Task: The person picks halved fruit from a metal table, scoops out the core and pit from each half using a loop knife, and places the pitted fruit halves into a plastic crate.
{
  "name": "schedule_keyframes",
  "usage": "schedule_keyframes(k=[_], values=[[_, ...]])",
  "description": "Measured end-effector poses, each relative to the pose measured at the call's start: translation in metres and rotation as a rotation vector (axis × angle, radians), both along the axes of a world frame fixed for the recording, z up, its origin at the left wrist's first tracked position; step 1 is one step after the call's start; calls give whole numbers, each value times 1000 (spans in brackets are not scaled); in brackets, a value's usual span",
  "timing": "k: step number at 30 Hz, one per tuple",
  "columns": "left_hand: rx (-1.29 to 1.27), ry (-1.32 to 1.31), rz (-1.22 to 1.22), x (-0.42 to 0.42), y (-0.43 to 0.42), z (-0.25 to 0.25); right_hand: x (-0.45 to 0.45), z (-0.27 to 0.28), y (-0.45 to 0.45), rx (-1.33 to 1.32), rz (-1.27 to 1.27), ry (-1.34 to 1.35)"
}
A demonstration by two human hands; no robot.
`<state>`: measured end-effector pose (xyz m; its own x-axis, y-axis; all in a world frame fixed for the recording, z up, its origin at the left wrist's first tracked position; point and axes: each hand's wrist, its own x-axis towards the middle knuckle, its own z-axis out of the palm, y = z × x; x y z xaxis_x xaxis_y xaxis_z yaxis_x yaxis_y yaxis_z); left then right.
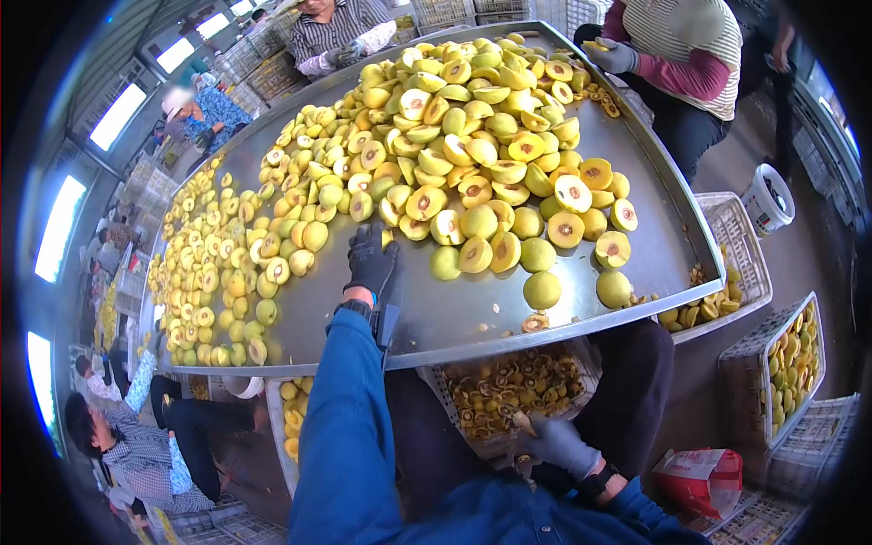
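My left hand [372, 259], in a black glove, reaches over the metal table [422, 313], fingers stretched forward beside a yellow fruit piece at the near edge of the heap of halved fruit [477, 132]. Below the table edge, my right hand [559, 445], in a grey glove, is closed above my lap. A small brownish object [523, 422] sticks out from its fingers, too small to name. Just beyond that hand is a crate of cut pieces [518, 386] between my legs, partly under the table.
The table has a raised metal rim [545, 334]. On the right stand fruit crates [731, 236] [795, 363], a white bucket [767, 200] and a red bag [699, 481]. Co-workers [341, 32] [677, 54] sit across the table; another person [145, 454] is at the lower left.
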<state>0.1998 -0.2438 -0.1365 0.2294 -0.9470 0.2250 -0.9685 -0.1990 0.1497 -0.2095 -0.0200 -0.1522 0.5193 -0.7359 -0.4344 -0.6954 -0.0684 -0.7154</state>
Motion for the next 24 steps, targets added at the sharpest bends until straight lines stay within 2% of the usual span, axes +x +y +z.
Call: schedule_keyframes(k=[3,4,6,7,9,11,13,14,18,19,21,24], values=[[-209,369,-201,-4,26,1,1,5,0,1,-45,-63],[-230,914,-110,-14,41,5,3,6,-2,11,-88,-126],[-254,1331,-119,-34,89,24,7,8,-6,45,-164,-246],[-270,1544,-121,-49,112,38,13,18,-7,-79,-166,-235],[-340,1348,-149,-83,150,53,24,48,-16,-222,-103,-346],[-396,1420,-135,-118,183,72,37,77,-22,-234,-31,-278],[-455,1761,-74,-148,211,91,51,105,-20,-386,-12,-350],[-485,1606,11,-157,219,91,56,117,-18,-483,8,-352],[-414,1544,-101,-176,253,103,67,136,-4,-849,96,-308],[-380,1383,-126,-180,258,110,69,135,-1,-934,117,-283],[-308,1061,-171,-184,266,120,70,132,4,-886,78,-231],[-363,1268,-172,-192,267,119,65,135,10,-867,45,-244]])
